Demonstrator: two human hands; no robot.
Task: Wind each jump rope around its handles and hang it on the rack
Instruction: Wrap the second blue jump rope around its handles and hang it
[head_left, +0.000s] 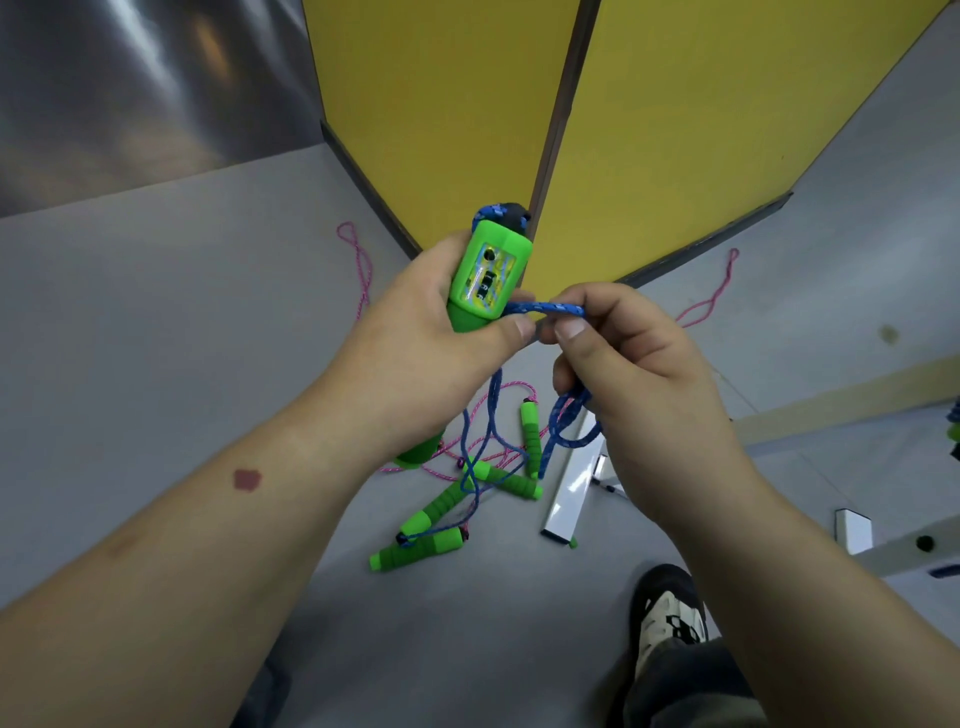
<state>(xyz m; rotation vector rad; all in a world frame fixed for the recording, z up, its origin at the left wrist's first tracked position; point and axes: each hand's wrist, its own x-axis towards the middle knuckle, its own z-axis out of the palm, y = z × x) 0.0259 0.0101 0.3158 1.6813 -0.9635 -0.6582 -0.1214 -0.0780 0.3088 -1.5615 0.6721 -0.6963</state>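
My left hand (431, 332) grips a green jump-rope handle (488, 273) with a counter window, held upright at chest height. A blue rope (550, 309) runs from the handle across to my right hand (623, 364), which pinches it between thumb and forefinger. More blue rope (563, 431) hangs in loops below my right hand, down to the floor. Several other green foam handles (441, 506) lie on the grey floor below, tangled with blue and pink rope (363, 270).
Two yellow panels (675, 130) with dark edges stand straight ahead, meeting at a corner. White rack legs (571, 488) lie on the floor at right. My shoe (670, 618) is at the bottom right. A steel wall (130, 88) rises at the upper left.
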